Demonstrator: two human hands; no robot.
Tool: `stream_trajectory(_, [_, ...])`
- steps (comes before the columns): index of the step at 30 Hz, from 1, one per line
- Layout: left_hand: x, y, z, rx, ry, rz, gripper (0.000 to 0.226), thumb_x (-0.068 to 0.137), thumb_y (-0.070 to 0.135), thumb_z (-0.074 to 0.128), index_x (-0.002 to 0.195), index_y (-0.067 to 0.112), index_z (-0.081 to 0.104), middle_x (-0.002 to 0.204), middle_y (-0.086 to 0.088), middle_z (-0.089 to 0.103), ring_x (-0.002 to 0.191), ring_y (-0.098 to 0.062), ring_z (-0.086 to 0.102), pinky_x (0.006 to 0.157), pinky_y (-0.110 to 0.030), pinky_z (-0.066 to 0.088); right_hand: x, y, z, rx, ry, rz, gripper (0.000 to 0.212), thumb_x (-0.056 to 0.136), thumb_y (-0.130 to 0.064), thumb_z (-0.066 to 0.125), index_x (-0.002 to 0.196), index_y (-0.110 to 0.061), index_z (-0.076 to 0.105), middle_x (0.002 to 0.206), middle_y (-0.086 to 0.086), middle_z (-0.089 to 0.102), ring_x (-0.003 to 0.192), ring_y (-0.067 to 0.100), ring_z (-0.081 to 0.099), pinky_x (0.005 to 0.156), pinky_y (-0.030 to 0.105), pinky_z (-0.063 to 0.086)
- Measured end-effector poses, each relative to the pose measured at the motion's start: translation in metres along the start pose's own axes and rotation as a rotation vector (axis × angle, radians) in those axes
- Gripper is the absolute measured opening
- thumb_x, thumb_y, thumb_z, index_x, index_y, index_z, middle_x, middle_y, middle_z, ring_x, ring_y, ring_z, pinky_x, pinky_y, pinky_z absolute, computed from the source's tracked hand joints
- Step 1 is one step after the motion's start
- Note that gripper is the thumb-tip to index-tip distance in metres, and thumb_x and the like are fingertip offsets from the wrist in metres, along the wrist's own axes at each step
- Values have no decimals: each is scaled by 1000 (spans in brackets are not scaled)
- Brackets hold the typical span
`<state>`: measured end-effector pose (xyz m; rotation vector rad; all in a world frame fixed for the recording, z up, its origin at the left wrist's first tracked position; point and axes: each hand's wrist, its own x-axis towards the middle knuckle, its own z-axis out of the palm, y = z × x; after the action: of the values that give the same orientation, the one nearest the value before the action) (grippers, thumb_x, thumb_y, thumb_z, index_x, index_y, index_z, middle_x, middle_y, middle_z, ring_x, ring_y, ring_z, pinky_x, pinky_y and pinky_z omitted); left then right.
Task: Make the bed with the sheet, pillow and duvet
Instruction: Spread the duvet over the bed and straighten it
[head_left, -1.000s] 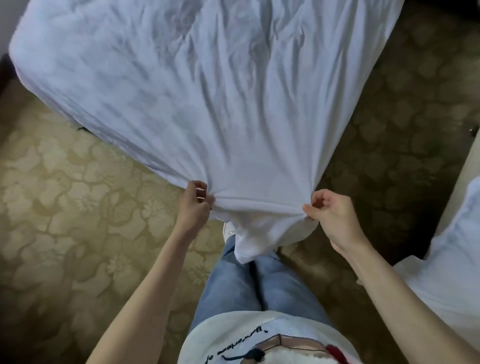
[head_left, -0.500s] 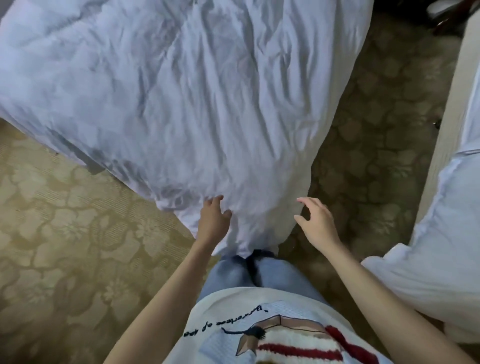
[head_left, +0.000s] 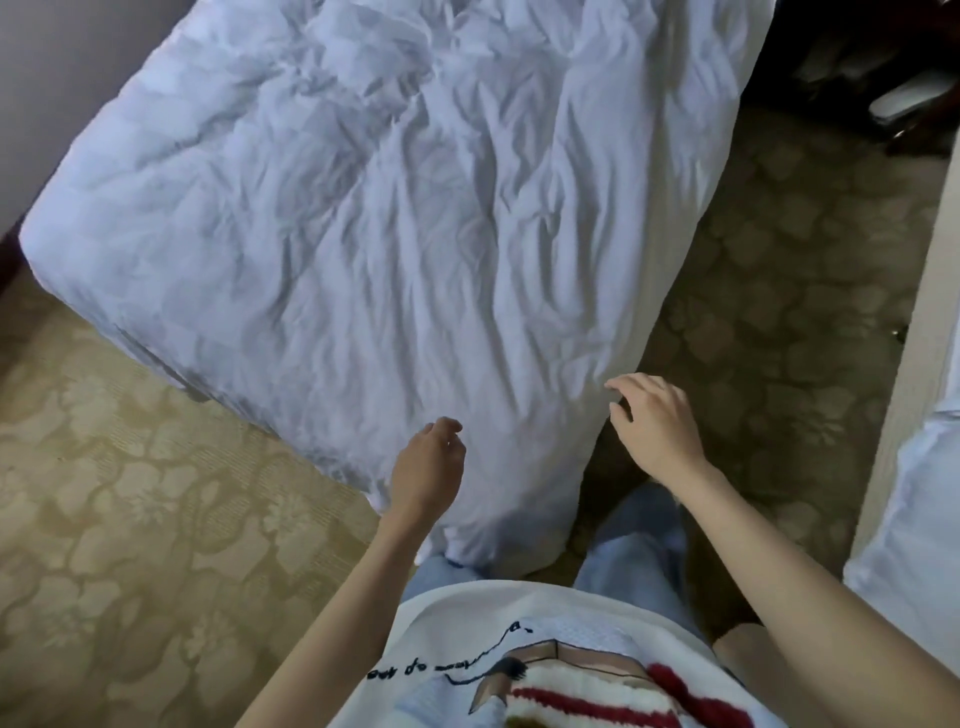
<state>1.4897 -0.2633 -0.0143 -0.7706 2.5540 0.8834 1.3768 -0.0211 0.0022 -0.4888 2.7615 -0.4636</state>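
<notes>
A wrinkled white sheet (head_left: 395, 223) covers the bed and hangs over its near corner down toward my legs. My left hand (head_left: 426, 467) hovers at that corner with loosely curled fingers and holds nothing. My right hand (head_left: 654, 426) floats just off the sheet's right edge, fingers relaxed and spread, also holding nothing. No pillow or duvet can be told apart from the bedding in view.
Patterned carpet (head_left: 130, 519) lies to the left and right of the bed. A second bed with white bedding (head_left: 919, 509) and a pale frame stands at the right edge. Dark furniture (head_left: 883, 78) sits at the top right. A wall (head_left: 62, 78) is at the top left.
Both hands gripped the sheet's near edge a second ago, then let go. The sheet has dropped over the corner. The hands now hover a little higher and the view looks further up the bed.
</notes>
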Motion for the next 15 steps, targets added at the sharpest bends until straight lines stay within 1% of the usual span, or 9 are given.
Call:
stream_trajectory(4, [22,77,26,65,77,-22,32,99,19,39,125,16,57,119,-4,62,104,-25,57,83,-39,48,56,70,-48,-57,-42,-132,30,96,-18,50,124,-14,58,127,2,59,120,20,49,102,35,35])
stream_trajectory(7, [30,141,44,94,126,-75,32,99,18,39,126,16,56,117,-5,62,103,-26,56,80,-37,46,92,121,-89,-99,-74,-226,31,96,-19,49,126,-16,57,128,0,58,122,18,48,104,36,34])
stream_trajectory(11, [48,215,59,82,172,-133,33,99,19,40,129,17,54,123,-4,59,109,-27,54,87,-37,42,135,174,-138,-126,-68,-286,32,95,-18,51,125,-15,58,128,1,59,123,19,49,105,37,35])
stream_trajectory(15, [74,262,61,81,221,-156,34,99,19,41,130,17,53,128,-4,56,115,-25,51,93,-36,39,180,206,-166,-146,-72,-326,33,94,-18,51,126,-15,57,128,2,59,123,19,49,104,36,35])
